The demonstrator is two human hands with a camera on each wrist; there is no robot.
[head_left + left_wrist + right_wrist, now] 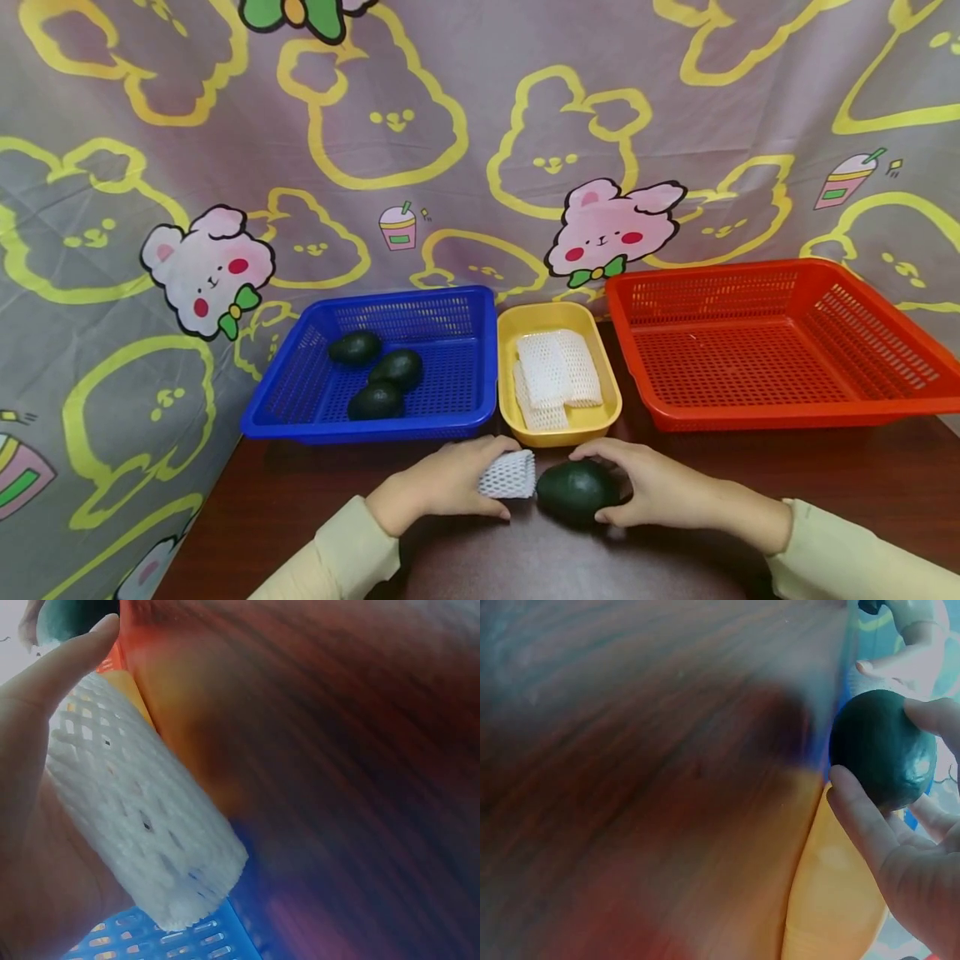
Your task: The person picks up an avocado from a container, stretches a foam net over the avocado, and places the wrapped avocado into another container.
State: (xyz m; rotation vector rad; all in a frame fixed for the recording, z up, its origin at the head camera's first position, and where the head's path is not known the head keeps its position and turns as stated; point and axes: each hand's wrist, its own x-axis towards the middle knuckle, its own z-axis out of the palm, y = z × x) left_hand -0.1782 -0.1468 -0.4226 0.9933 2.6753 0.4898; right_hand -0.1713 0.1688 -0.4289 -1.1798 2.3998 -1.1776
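Note:
Close to the near side of the table, my left hand [448,482] holds a white foam net sleeve [507,476] between thumb and fingers. In the left wrist view this sleeve [150,802] is a mesh tube lying along the palm. My right hand [663,490] grips a dark green avocado [576,493], its narrow end pointing left at the sleeve's opening. The right wrist view shows the avocado [877,742] held by the fingertips, with the other hand just beyond it. Tip and sleeve edge are right beside each other in the head view.
Behind the left hand stands a blue basket [442,425] with several avocados [377,401] inside. A yellow tray [558,437] in the middle holds white foam net sleeves [546,367]. To the right is a red basket [787,414]. A patterned cloth [480,125] hangs behind them.

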